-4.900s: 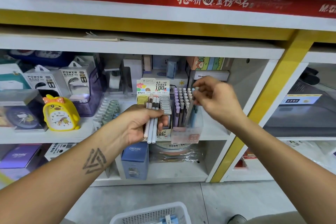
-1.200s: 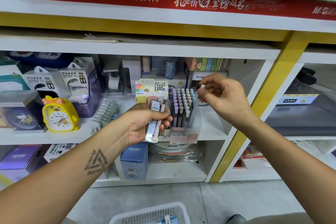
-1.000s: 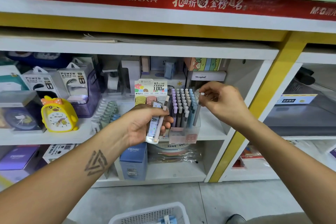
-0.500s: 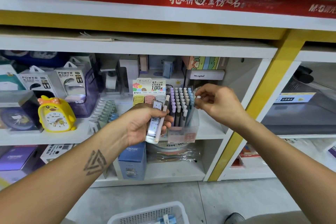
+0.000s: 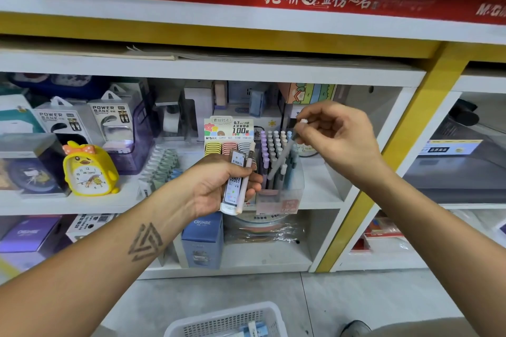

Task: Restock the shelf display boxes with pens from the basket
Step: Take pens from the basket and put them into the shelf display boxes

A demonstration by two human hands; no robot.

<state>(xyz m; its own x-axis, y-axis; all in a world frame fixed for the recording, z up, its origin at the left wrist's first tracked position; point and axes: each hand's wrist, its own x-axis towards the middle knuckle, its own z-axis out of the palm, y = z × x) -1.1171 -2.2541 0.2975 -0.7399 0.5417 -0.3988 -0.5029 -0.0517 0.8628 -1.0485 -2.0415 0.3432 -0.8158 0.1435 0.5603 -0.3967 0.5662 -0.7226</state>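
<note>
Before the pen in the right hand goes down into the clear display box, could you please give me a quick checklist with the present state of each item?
1. Right hand pinches the pen near its top: ok.
2. Pen tip is among the standing pens in the clear display box: ok.
3. Free slot under the tip: cannot tell, neighbours hide it.
4. Pen upright: not ok, it leans.
5. Left hand holds a spare pen and a lead case: ok.
6. Basket has stock left: ok.

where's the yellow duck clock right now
In the head view the yellow duck clock stands on the left of the middle shelf, just below the power bank boxes.
</note>
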